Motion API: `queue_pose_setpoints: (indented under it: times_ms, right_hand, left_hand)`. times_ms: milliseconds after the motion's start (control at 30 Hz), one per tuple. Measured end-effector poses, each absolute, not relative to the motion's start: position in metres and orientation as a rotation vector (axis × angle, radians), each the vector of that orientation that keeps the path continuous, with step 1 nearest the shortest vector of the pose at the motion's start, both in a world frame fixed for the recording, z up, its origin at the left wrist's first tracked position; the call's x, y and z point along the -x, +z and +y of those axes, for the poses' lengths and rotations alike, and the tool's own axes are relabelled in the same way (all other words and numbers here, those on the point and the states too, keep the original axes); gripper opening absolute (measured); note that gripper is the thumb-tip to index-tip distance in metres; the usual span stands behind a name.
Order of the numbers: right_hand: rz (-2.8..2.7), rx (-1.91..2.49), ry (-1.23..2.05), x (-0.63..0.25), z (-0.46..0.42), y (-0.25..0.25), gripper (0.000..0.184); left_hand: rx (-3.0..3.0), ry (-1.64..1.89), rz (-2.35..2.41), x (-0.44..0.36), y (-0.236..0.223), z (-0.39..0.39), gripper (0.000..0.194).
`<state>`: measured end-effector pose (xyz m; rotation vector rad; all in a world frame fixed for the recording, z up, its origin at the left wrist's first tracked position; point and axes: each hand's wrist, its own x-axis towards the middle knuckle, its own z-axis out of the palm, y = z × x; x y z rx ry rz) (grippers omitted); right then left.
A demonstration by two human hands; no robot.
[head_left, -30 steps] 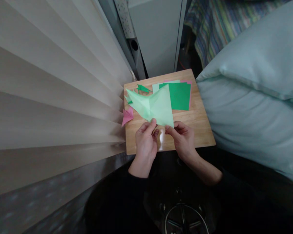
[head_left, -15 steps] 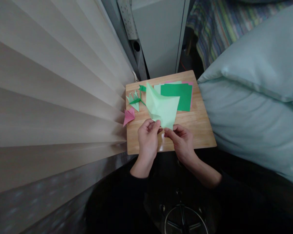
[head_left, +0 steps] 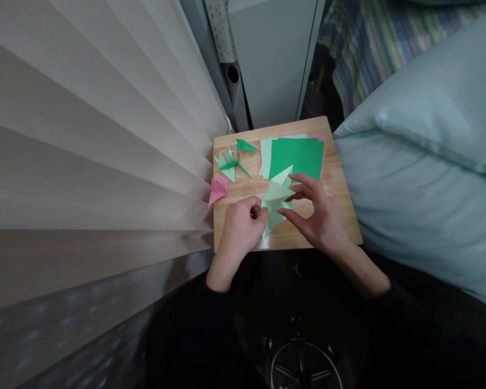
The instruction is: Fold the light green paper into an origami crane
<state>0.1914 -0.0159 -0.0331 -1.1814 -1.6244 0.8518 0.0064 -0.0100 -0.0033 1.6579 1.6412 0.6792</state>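
Observation:
A pale green sheet of origami paper (head_left: 276, 199), partly folded with a raised flap, is between my hands above the wooden board. My left hand (head_left: 243, 222) pinches its left edge between thumb and fingers. Around its right side my right hand (head_left: 314, 210) is spread, thumb and fingers apart, its fingertips at or close to the paper. Whether they touch it I cannot tell. Behind lies a stack of coloured paper with a dark green sheet (head_left: 297, 156) on top.
On the left of the wooden board (head_left: 332, 227) lie dark green folded pieces (head_left: 246, 146), a pale green folded piece (head_left: 227, 163) and a pink one (head_left: 217, 190). A pleated curtain (head_left: 105, 162) borders the left, pale bedding (head_left: 421, 162) the right, a cabinet (head_left: 273, 59) the back.
The paper has turned and collapsed from a wide, raised sheet into a narrower folded shape. My right hand has moved up and spread its fingers. The view has shifted slightly.

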Motion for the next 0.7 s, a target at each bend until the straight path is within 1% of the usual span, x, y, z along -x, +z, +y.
queue_pose_setpoints:
  times_ms: [67,167,233,300,400,467,600,700]
  right_hand:
    - [-1.612,1.171,0.872,-0.194,-0.015,-0.029,0.055]
    - [-1.601,1.215,0.873,-0.195,-0.015,-0.024,0.045]
    - [-1.565,1.231,0.907,-0.193,-0.016,-0.023,0.046]
    - [-1.512,1.232,0.946,-0.189,-0.019,-0.024,0.052]
    - [-1.484,1.227,0.968,-0.184,-0.022,-0.027,0.054]
    - [-1.51,1.219,0.956,-0.183,-0.022,-0.03,0.046]
    - [-1.528,1.238,0.965,-0.183,-0.022,-0.033,0.025]
    - [-1.455,1.278,0.979,-0.181,-0.022,-0.032,0.019]
  left_hand:
    - [-1.81,0.641,1.658,-0.008,-0.002,-0.011,0.024]
    - [-1.949,0.677,1.637,-0.01,-0.001,-0.011,0.025]
    - [-1.949,0.719,1.653,-0.012,-0.001,-0.011,0.027]
    - [-1.891,0.738,1.666,-0.013,-0.003,-0.011,0.027]
    - [-1.81,0.748,1.635,-0.015,-0.005,-0.012,0.022]
    - [-1.802,0.752,1.592,-0.015,-0.006,-0.012,0.019]
    - [-1.837,0.754,1.556,-0.015,-0.004,-0.013,0.019]
    - [-1.839,0.787,1.569,-0.017,-0.003,-0.014,0.018]
